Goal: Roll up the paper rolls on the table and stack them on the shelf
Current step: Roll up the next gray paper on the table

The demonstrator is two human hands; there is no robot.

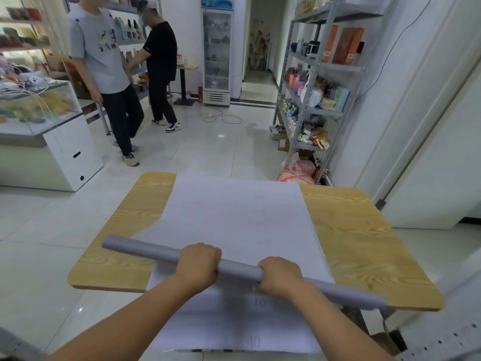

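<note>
Hands (197,264) gripping roll (239,269) — wooden table (364,243), shop

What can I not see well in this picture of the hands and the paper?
Head view, the only one:
- Fingertips of the left hand and right hand: curled under the grey roll, hidden by the backs of the hands.
- The roll's right end: blurred.
- Near edge of the table: covered by the flat sheet and the forearms.
- Labels of goods on the shelf: too small.
</note>
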